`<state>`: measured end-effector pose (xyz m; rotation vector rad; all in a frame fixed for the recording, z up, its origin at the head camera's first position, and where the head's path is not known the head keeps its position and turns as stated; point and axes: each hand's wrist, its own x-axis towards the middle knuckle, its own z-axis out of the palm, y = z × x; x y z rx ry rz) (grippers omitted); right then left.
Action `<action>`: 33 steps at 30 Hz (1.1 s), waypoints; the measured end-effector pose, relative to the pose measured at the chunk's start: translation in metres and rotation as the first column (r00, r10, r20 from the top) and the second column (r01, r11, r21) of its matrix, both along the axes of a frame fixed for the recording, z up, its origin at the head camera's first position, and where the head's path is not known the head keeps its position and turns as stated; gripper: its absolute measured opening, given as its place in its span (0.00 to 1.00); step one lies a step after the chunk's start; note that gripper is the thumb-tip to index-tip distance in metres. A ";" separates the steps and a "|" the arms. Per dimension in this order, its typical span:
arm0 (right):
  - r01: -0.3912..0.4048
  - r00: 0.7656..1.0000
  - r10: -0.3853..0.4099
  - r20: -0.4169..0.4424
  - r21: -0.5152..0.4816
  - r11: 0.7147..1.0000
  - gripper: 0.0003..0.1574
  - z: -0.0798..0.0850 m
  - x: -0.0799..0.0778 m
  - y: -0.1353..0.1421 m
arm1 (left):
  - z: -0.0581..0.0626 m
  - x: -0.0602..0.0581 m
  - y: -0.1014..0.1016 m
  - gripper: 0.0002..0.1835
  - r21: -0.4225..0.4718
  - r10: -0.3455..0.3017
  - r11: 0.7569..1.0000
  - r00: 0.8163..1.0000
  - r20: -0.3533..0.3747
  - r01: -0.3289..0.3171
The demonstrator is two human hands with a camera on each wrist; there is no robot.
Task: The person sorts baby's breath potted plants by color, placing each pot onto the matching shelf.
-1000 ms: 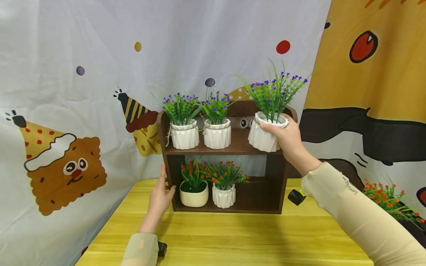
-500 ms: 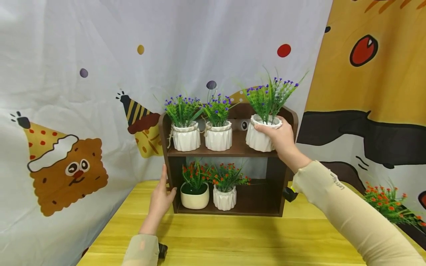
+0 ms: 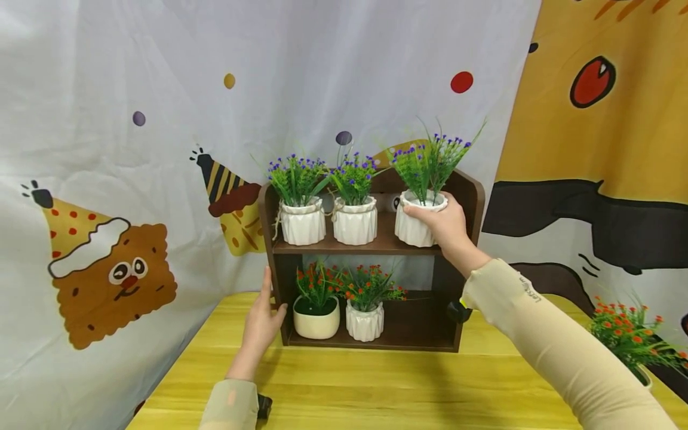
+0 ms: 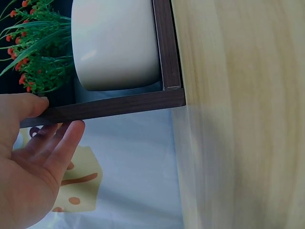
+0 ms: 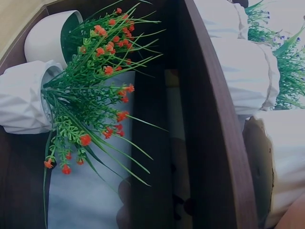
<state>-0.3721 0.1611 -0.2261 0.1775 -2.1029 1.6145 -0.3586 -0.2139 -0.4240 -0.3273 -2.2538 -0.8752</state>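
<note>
My right hand [image 3: 448, 227] grips the rim of a white fluted flowerpot [image 3: 415, 226] with purple flowers, at the right of the upper board of a dark brown two-tier shelf [image 3: 365, 246]. In the right wrist view this flowerpot's underside [image 5: 258, 167] shows beside the board's front edge. My left hand [image 3: 262, 322] holds the shelf's left side panel [image 4: 109, 106], thumb on the inner side and fingers outside. Two matching flowerpots, a left one [image 3: 303, 224] and a middle one [image 3: 355, 224], stand on the upper board, twine round their necks.
Below, a cream pot [image 3: 317, 324] and a white fluted pot [image 3: 365, 322] bear red-orange flowers. Another red-flowered plant [image 3: 626, 331] stands at the far right. The shelf rests on a yellow wooden table [image 3: 344, 382], in front of a printed curtain [image 3: 161, 60].
My right hand has brought the purple-flowered flowerpot left and slightly down against the shelf, toward the other two. The left hand stays at the side panel.
</note>
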 end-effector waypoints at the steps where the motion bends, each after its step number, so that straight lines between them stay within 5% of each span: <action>1: -0.001 1.000 0.001 0.000 0.005 1.000 0.60 -0.001 -0.001 0.000 | 0.000 0.000 0.000 0.57 0.000 -0.001 1.000 1.000 0.002 0.001; 33: -0.055 0.995 0.047 0.092 0.084 0.995 0.69 -0.003 -0.015 -0.006 | 0.001 0.000 0.001 0.56 -0.003 0.002 1.000 1.000 -0.002 -0.002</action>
